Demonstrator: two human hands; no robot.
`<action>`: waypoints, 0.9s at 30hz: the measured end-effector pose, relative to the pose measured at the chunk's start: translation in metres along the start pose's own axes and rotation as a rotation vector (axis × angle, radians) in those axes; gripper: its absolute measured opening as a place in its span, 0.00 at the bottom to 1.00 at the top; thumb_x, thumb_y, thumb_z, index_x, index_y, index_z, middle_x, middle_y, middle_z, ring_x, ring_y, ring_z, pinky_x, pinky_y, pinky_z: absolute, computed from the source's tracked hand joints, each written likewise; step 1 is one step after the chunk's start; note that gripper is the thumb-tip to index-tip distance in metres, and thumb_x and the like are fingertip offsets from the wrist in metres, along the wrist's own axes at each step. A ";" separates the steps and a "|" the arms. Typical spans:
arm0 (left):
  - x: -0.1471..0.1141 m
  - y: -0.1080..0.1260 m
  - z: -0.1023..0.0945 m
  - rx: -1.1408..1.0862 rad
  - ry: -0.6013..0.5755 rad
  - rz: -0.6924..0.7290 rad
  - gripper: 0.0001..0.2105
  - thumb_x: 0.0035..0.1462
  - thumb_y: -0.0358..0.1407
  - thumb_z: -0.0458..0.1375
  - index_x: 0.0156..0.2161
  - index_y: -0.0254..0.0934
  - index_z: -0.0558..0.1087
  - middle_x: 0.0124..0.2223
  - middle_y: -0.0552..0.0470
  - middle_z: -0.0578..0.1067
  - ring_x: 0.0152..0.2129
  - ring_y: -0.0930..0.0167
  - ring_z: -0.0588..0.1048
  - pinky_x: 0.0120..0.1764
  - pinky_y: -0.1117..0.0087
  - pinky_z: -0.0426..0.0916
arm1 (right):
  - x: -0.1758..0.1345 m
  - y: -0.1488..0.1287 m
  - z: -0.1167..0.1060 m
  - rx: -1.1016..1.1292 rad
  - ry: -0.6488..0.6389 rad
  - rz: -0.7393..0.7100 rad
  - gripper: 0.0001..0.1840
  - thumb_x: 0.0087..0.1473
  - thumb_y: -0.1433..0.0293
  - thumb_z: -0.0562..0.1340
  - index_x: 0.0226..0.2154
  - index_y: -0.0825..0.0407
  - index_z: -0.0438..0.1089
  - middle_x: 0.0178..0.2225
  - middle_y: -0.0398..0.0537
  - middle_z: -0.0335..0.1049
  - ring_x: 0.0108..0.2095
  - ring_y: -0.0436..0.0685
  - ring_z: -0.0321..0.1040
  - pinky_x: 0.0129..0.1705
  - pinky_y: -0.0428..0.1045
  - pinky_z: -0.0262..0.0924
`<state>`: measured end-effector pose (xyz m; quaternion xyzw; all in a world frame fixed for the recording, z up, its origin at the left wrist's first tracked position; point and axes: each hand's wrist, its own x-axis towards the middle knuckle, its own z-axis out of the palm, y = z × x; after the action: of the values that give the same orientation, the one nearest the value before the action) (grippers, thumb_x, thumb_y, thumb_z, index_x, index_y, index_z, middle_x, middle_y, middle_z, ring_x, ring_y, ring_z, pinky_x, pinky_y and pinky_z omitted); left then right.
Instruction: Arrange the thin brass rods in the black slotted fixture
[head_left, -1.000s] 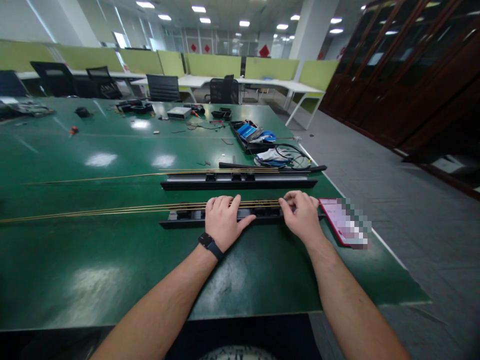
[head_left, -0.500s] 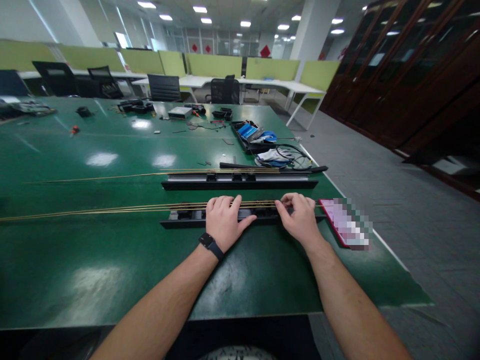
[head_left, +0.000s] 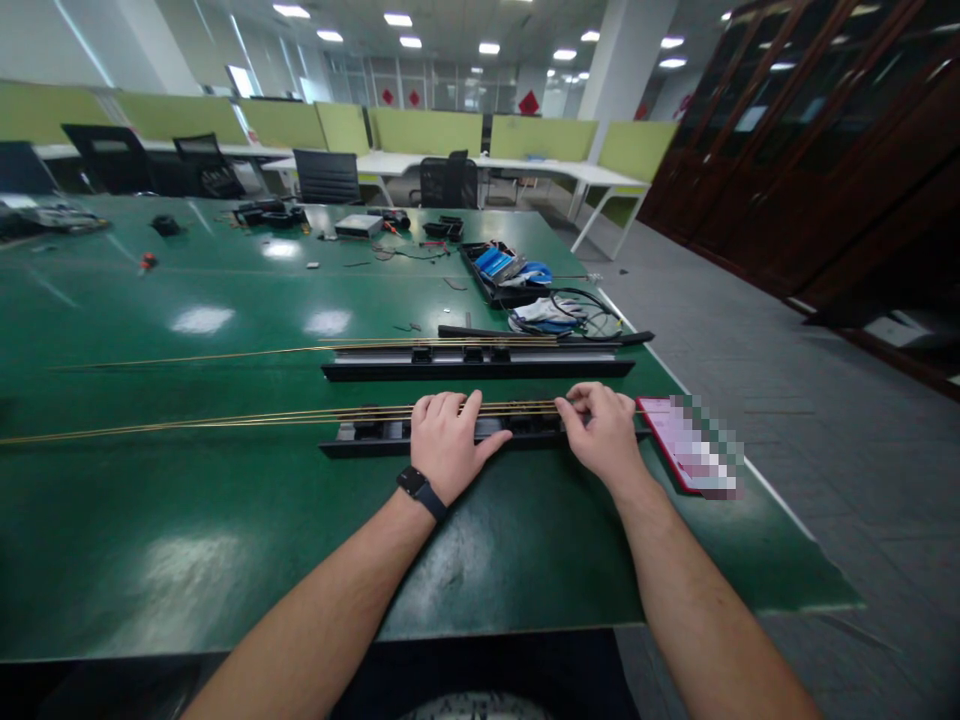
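A long black rail point(head_left: 360, 448) with dark blocks in its channel lies across the green table in front of me. Several thin brass-coloured rods point(head_left: 300, 415) run along its top and stretch far out to the left. My left hand point(head_left: 446, 440), with a dark watch on the wrist, is laid over the rail and rods, fingers bent across the far side and thumb along the near edge. At the rail's right end, my right hand point(head_left: 600, 430) pinches at the rods with thumb and fingertips; the exact grip is partly hidden.
Behind lies a second black rail point(head_left: 480, 370) with rods along it. A red-edged phone point(head_left: 664, 425) lies close to my right hand. Farther back are a black tray point(head_left: 491, 290), gloves point(head_left: 547, 315), looped cable point(head_left: 600, 318) and a grey box point(head_left: 358, 226).
My right hand has shifted slightly right along the rods, its fingertips still together. The left hand stays in place on the rail.
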<state>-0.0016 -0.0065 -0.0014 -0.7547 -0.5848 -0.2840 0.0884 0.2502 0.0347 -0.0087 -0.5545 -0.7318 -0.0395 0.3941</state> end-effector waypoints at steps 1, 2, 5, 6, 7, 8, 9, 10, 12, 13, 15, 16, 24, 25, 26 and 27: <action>0.000 0.000 0.000 0.000 0.000 -0.002 0.30 0.61 0.58 0.61 0.58 0.37 0.75 0.50 0.41 0.79 0.50 0.55 0.74 0.56 0.52 0.60 | 0.000 0.001 0.000 -0.007 -0.001 -0.003 0.09 0.63 0.59 0.62 0.39 0.47 0.67 0.30 0.44 0.71 0.36 0.59 0.68 0.49 0.59 0.52; 0.000 0.000 0.000 0.000 0.000 -0.003 0.30 0.61 0.58 0.61 0.58 0.38 0.75 0.50 0.41 0.79 0.50 0.55 0.74 0.56 0.52 0.60 | 0.000 0.001 0.000 -0.015 0.001 -0.005 0.09 0.63 0.59 0.62 0.39 0.47 0.67 0.29 0.44 0.72 0.37 0.59 0.68 0.49 0.59 0.52; 0.000 0.000 0.000 0.000 -0.003 -0.005 0.29 0.61 0.58 0.61 0.58 0.39 0.75 0.50 0.41 0.79 0.50 0.55 0.74 0.56 0.53 0.60 | 0.000 0.002 0.000 -0.033 0.010 -0.013 0.09 0.63 0.59 0.62 0.39 0.47 0.67 0.29 0.43 0.71 0.37 0.60 0.68 0.49 0.58 0.52; 0.000 0.000 0.000 0.000 -0.003 -0.006 0.29 0.61 0.58 0.61 0.58 0.39 0.75 0.50 0.41 0.79 0.50 0.55 0.74 0.56 0.53 0.60 | 0.000 0.003 0.000 -0.037 0.011 -0.016 0.09 0.63 0.59 0.61 0.39 0.47 0.67 0.29 0.43 0.71 0.37 0.59 0.68 0.49 0.58 0.52; 0.000 0.000 0.000 0.000 -0.002 -0.008 0.29 0.61 0.58 0.61 0.57 0.39 0.75 0.50 0.41 0.79 0.50 0.55 0.74 0.56 0.53 0.60 | 0.000 0.003 0.000 -0.042 0.010 -0.020 0.09 0.64 0.59 0.61 0.39 0.47 0.67 0.29 0.43 0.71 0.36 0.59 0.67 0.49 0.58 0.52; 0.000 0.000 0.000 0.000 -0.003 -0.009 0.29 0.61 0.58 0.61 0.57 0.39 0.75 0.50 0.41 0.79 0.50 0.55 0.74 0.56 0.53 0.60 | 0.000 0.003 0.000 -0.047 0.008 -0.024 0.09 0.64 0.59 0.61 0.39 0.47 0.67 0.29 0.43 0.71 0.36 0.59 0.67 0.49 0.58 0.51; 0.000 0.001 0.000 -0.001 -0.004 -0.011 0.29 0.60 0.58 0.61 0.58 0.40 0.75 0.50 0.41 0.79 0.50 0.55 0.74 0.56 0.53 0.60 | 0.000 0.004 0.000 -0.052 0.006 -0.027 0.09 0.64 0.59 0.61 0.39 0.47 0.67 0.29 0.43 0.71 0.36 0.59 0.67 0.49 0.58 0.51; 0.000 0.001 0.000 -0.001 -0.006 -0.011 0.29 0.60 0.58 0.61 0.58 0.40 0.75 0.51 0.41 0.79 0.50 0.55 0.74 0.56 0.53 0.60 | 0.000 0.004 0.000 -0.058 0.004 -0.028 0.09 0.64 0.59 0.61 0.39 0.47 0.67 0.29 0.43 0.71 0.36 0.59 0.67 0.49 0.58 0.51; 0.000 0.001 0.000 -0.004 -0.007 -0.009 0.29 0.61 0.58 0.61 0.57 0.39 0.75 0.51 0.41 0.79 0.50 0.55 0.74 0.56 0.52 0.60 | 0.000 0.006 0.000 -0.067 -0.001 -0.028 0.09 0.64 0.60 0.60 0.38 0.47 0.67 0.30 0.43 0.72 0.36 0.59 0.67 0.49 0.58 0.50; 0.001 0.000 -0.001 -0.005 -0.008 -0.007 0.29 0.61 0.58 0.61 0.57 0.39 0.75 0.51 0.41 0.79 0.50 0.55 0.74 0.56 0.52 0.60 | 0.000 0.006 0.000 -0.072 -0.003 -0.027 0.09 0.64 0.60 0.60 0.38 0.47 0.67 0.30 0.44 0.72 0.37 0.59 0.67 0.49 0.58 0.50; 0.001 0.000 -0.001 -0.007 -0.007 -0.006 0.29 0.61 0.58 0.61 0.57 0.38 0.75 0.50 0.41 0.79 0.50 0.55 0.74 0.56 0.52 0.60 | 0.000 0.006 -0.001 -0.078 -0.008 -0.026 0.09 0.65 0.59 0.60 0.38 0.47 0.67 0.30 0.44 0.72 0.37 0.59 0.67 0.49 0.58 0.50; 0.001 0.000 -0.001 -0.008 -0.006 -0.006 0.29 0.61 0.58 0.61 0.57 0.38 0.75 0.50 0.41 0.79 0.50 0.55 0.74 0.56 0.52 0.60 | 0.000 0.006 -0.001 -0.076 -0.008 -0.024 0.09 0.65 0.59 0.59 0.38 0.47 0.67 0.31 0.44 0.72 0.38 0.59 0.68 0.49 0.58 0.50; 0.001 0.002 -0.001 -0.006 -0.006 -0.011 0.29 0.60 0.58 0.61 0.57 0.40 0.75 0.50 0.41 0.79 0.50 0.55 0.74 0.56 0.52 0.60 | -0.001 -0.004 0.000 -0.003 -0.014 -0.038 0.10 0.64 0.58 0.60 0.39 0.47 0.67 0.33 0.45 0.74 0.37 0.59 0.69 0.50 0.58 0.51; 0.001 0.002 -0.001 -0.004 -0.007 -0.012 0.28 0.60 0.58 0.61 0.57 0.40 0.75 0.50 0.41 0.79 0.50 0.55 0.74 0.56 0.52 0.60 | -0.001 -0.005 0.001 0.003 -0.019 -0.041 0.10 0.64 0.58 0.60 0.39 0.47 0.67 0.33 0.45 0.74 0.37 0.59 0.69 0.50 0.58 0.51; 0.001 0.002 -0.002 -0.004 -0.007 -0.012 0.28 0.60 0.58 0.61 0.57 0.41 0.75 0.50 0.41 0.79 0.50 0.55 0.74 0.56 0.52 0.60 | -0.001 -0.005 0.001 0.006 -0.021 -0.040 0.09 0.64 0.59 0.60 0.38 0.47 0.67 0.33 0.45 0.74 0.37 0.59 0.69 0.50 0.58 0.51; 0.001 0.002 -0.002 -0.005 -0.008 -0.010 0.28 0.61 0.58 0.61 0.57 0.41 0.75 0.50 0.41 0.79 0.50 0.55 0.74 0.56 0.52 0.60 | -0.001 -0.005 0.001 0.008 -0.020 -0.037 0.09 0.64 0.59 0.60 0.38 0.47 0.67 0.33 0.45 0.74 0.37 0.59 0.69 0.50 0.58 0.52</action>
<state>-0.0001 -0.0072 0.0011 -0.7530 -0.5883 -0.2829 0.0829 0.2453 0.0321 -0.0083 -0.5398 -0.7460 -0.0383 0.3882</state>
